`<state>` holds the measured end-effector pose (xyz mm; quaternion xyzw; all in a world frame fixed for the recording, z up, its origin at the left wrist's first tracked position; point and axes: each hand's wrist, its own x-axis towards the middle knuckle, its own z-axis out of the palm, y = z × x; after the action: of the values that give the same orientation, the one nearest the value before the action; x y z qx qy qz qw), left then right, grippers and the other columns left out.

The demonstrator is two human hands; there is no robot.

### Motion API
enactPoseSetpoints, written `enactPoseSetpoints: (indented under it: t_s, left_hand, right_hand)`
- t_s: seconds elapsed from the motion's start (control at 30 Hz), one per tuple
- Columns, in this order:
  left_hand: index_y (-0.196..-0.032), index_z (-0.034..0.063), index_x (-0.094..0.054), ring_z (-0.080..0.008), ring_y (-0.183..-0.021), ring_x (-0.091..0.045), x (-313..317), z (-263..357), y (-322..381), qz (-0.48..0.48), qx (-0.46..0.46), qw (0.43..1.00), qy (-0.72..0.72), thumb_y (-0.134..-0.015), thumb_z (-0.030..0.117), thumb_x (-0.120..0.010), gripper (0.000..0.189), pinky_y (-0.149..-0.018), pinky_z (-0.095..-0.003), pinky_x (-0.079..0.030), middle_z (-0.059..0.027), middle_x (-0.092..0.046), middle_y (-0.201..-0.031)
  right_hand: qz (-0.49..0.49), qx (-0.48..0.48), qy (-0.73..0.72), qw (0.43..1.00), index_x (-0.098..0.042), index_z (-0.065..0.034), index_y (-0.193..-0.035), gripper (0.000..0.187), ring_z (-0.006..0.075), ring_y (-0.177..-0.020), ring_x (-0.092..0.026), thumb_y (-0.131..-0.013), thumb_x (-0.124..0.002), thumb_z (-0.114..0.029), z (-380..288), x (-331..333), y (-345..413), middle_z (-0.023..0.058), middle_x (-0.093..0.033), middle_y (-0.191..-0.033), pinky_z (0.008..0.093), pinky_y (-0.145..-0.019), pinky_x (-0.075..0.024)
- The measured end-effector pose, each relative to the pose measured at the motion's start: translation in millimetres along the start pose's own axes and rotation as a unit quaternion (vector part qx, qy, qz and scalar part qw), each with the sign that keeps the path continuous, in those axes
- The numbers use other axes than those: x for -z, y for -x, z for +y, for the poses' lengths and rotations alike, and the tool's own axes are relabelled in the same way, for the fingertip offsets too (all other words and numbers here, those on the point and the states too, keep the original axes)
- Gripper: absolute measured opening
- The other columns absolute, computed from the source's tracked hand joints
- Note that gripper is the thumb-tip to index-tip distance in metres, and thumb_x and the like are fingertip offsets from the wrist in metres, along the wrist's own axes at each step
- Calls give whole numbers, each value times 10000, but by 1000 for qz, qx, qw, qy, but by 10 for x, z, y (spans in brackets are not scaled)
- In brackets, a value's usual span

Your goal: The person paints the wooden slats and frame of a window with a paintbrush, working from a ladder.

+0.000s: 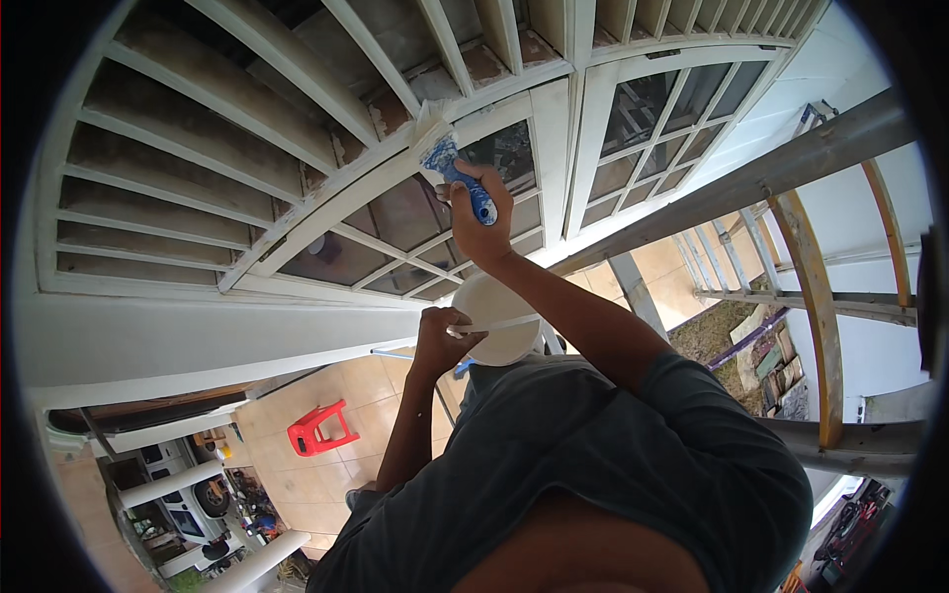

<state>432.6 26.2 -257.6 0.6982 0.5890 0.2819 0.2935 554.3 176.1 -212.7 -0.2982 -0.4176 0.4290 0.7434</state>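
Note:
My right hand (482, 211) grips the blue, paint-spattered handle of a paintbrush (443, 154). Its pale, paint-coated bristles touch the white frame below the slats of a louvred wooden panel (334, 174). Lower down, my left hand (447, 341) holds the thin white strap handle of a round white bucket (504, 345), close in front of my body. The bucket holds or is coated with something off-white; its depth is hard to tell. Behind the brush stand white window casements (552, 167) with small glass panes.
Metal scaffolding or ladder rails (741, 204) with yellowish rungs (812, 311) run along the right. Far below on the tiled floor (356, 389) stands a red plastic stool (322, 428). A white vehicle (178, 493) is parked outside at lower left, near white columns (170, 483).

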Motion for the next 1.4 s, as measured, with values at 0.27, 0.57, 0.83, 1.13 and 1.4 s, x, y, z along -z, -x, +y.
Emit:
enactPoseSetpoints:
  t_s: [0.27, 0.57, 0.83, 1.13, 1.4]
  left_hand:
    - [-744, -28, -703, -232, -627, -684, 507, -571, 451, 127, 155, 979, -47, -663, 162, -865, 263, -631, -341, -529, -154, -700, -693]
    - [-640, -12, -638, -295, -549, -651, 723, -789, 785, 277, 196, 928, -154, -634, 67, -767, 151, -571, -363, -523, -150, -654, -620]
    - [-633, 7, -641, -282, -520, -630, 1151, -773, 889, 375, 239, 875, -191, -614, 59, -730, 105, -548, -345, -499, -128, -647, -605]
    - [-610, 53, -623, -280, -543, -555, 982, -860, 1053, 391, 240, 869, -185, -631, 121, -837, 226, -638, -401, -463, -72, -616, -562]
    - [-617, 50, -621, -294, -560, -577, 950, -934, 1070, 361, 245, 882, -180, -649, 86, -802, 188, -639, -396, -476, -77, -633, -580]
  right_hand:
    - [-68, -56, 1, 996, -631, 8, -1090, 195, 153, -768, -695, -917, -541, 19, -161, 506, -283, 114, -670, -928, 279, -702, -574]
    - [49, -6, 23, 999, -510, -6, -1069, 134, 202, -846, -698, -938, -509, 21, -152, 297, -166, 136, -629, -961, 305, -743, -562]
    - [-272, 30, 42, 961, -545, 5, -1036, 135, 151, -859, -682, -914, -530, 60, 83, -481, 391, 101, -609, -980, 280, -755, -558]
    - [-66, 26, 79, 994, -569, -5, -1017, 121, 170, -814, -709, -917, -535, 52, -32, 421, -201, 114, -648, -926, 271, -727, -551]
    - [109, 31, 61, 992, -499, -5, -1070, 118, 255, -817, -713, -952, -491, -13, -247, 730, -552, 180, -643, -938, 375, -801, -601]
